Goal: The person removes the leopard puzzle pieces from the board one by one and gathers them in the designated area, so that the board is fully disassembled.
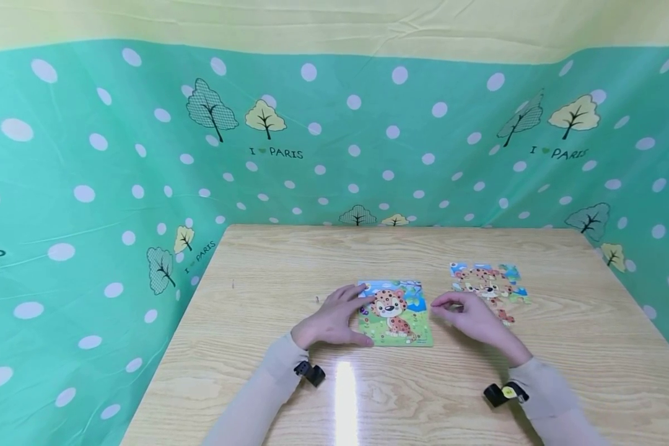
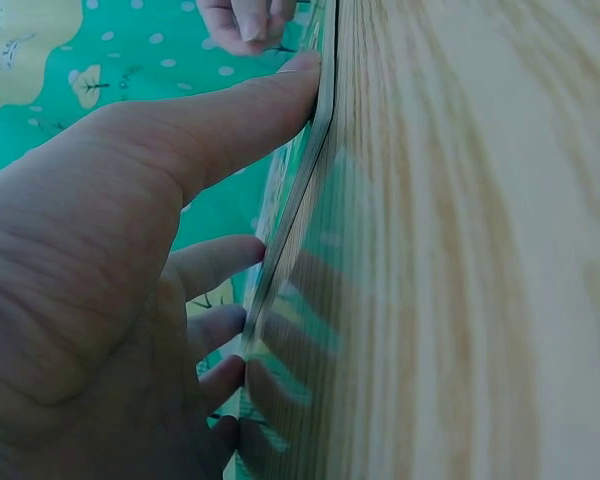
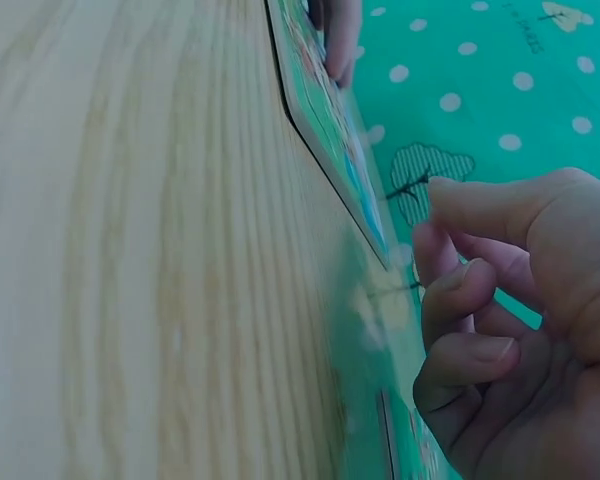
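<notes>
A square board (image 1: 393, 322) with a spotted leopard cub picture lies flat on the wooden table, in front of both hands. My left hand (image 1: 334, 319) rests spread over its left side, the thumb (image 2: 250, 110) at the near edge and the other fingertips along the left edge and on the picture. Just off the board's right edge hovers my right hand (image 1: 471, 316), thumb tip close to the index finger and the other fingers loosely curled. Nothing shows between its fingers in the right wrist view. Beyond it lie jigsaw pieces (image 1: 487, 282) of a similar leopard picture, partly hidden by that hand.
The wooden table (image 1: 245, 272) reaches back to a green dotted curtain (image 1: 323, 148) that hangs behind and on both sides. Some of the jigsaw pieces sit apart at the near end of their group. Each wrist wears a small black camera (image 1: 311, 373).
</notes>
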### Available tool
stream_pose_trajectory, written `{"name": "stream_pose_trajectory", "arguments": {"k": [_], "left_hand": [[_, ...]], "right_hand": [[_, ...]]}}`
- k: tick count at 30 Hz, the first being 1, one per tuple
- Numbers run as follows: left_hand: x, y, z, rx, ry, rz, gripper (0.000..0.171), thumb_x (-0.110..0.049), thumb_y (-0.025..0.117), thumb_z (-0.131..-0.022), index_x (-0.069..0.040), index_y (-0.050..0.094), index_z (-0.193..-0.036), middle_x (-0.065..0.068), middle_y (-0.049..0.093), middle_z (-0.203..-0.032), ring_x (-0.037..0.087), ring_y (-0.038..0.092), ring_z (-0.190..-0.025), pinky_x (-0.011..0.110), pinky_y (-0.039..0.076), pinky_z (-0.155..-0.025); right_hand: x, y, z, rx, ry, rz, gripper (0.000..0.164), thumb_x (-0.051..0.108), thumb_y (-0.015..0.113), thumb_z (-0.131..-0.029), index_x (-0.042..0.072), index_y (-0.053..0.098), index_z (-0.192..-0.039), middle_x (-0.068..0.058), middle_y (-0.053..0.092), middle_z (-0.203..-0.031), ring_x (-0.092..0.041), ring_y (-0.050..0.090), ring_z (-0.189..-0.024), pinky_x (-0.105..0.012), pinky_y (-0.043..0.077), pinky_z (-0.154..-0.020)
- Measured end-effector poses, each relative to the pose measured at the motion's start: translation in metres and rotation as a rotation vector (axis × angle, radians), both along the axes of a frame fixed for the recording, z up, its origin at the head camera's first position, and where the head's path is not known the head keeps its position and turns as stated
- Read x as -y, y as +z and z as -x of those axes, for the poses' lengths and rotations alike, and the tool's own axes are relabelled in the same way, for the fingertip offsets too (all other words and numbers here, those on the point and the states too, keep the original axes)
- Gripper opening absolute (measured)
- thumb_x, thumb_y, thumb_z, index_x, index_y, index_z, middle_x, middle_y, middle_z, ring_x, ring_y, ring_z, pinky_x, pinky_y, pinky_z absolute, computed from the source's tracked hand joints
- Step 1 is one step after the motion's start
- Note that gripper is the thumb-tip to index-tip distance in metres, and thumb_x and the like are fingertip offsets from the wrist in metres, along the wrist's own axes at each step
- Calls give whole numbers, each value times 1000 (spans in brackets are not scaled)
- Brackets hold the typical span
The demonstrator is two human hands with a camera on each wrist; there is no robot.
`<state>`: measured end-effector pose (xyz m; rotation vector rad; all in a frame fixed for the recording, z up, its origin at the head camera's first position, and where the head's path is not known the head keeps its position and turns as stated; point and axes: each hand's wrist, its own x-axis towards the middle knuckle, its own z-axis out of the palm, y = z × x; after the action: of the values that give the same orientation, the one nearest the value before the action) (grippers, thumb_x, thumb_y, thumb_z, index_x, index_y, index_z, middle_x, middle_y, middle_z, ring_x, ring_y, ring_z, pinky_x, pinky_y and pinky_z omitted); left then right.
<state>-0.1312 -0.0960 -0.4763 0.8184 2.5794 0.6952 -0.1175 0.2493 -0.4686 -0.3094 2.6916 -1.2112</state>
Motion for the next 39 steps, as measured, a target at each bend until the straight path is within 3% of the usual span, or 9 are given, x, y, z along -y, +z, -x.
{"name": "stream_pose_trajectory", "arguments": {"k": [7,12,18,24,39], "left_hand": [[0,0,0,2,-2,-3,102,-63,82,-83,-29,36,-168,1,14,-181,33,11,-167,66,14,-132],[0,0,-1,8,4,0,102,-63,82,-83,-30,35,-168,0,14,-181,32,11,-167,66,13,-132],[0,-1,1,4,-1,0,101,-63,82,-84,-30,35,-168,0,14,-181,32,11,-167,65,13,-133],[0,-1,1,7,-1,-1,102,-63,82,-84,-30,35,-168,0,14,-181,32,10,-167,65,13,-133],[0,-1,0,3,2,1,102,-64,82,-83,-30,35,-168,-1,14,-181,32,10,-167,65,14,-133]], "right_hand": [[15,-6,4,24,119,45,23,26,78,-97,9,77,-113,0,68,-85,-10,56,-70,-23,47,-62],[23,-8,4,45,147,33,25,28,82,-94,11,77,-112,3,63,-78,-9,51,-64,-23,43,-58],[29,-8,4,82,167,-33,39,38,89,-87,15,77,-116,7,50,-63,-5,39,-52,-22,35,-51],[33,-5,5,89,193,-57,43,35,90,-86,14,74,-119,7,46,-63,-6,38,-53,-23,35,-52],[35,-4,5,98,193,-4,42,30,91,-84,12,70,-116,6,48,-64,-6,40,-53,-23,38,-51]]}}
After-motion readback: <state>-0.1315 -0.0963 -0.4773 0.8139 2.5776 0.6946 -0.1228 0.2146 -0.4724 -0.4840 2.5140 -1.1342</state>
